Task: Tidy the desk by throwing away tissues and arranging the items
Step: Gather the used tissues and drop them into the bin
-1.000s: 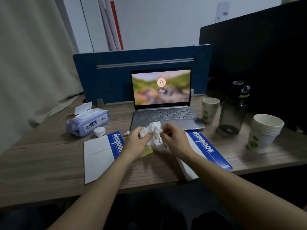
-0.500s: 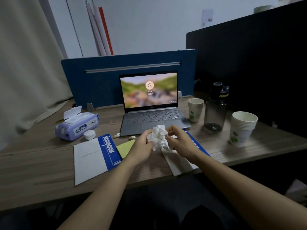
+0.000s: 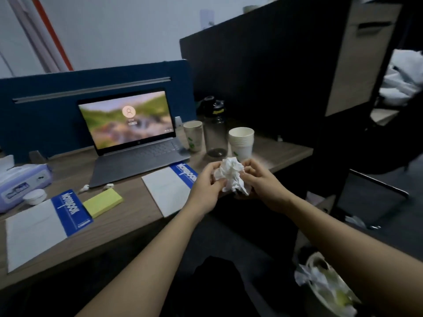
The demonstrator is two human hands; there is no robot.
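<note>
Head view. Both hands raised over the desk's (image 3: 128, 209) front edge at 3 o'clock of frame centre. Left hand (image 3: 207, 187) and right hand (image 3: 263, 183) each pinch a crumpled white tissue (image 3: 231, 176) between them, fingers curled onto it from either side.

Laptop (image 3: 135, 143) open at 10 o'clock, screen lit. Two notebooks: one (image 3: 43, 227) at 8 o'clock, one (image 3: 170, 187) just left of the left hand. Yellow sticky pad (image 3: 103, 202) between them. Wipes pack (image 3: 20, 181) at 9 o'clock, far left.

Paper cup stack (image 3: 241, 141) at 12 o'clock of the tissue; dark bottle (image 3: 215, 129) and single cup (image 3: 193, 136) beside it.

Waste bin (image 3: 327, 291) on the floor at 5 o'clock, holding crumpled paper.
</note>
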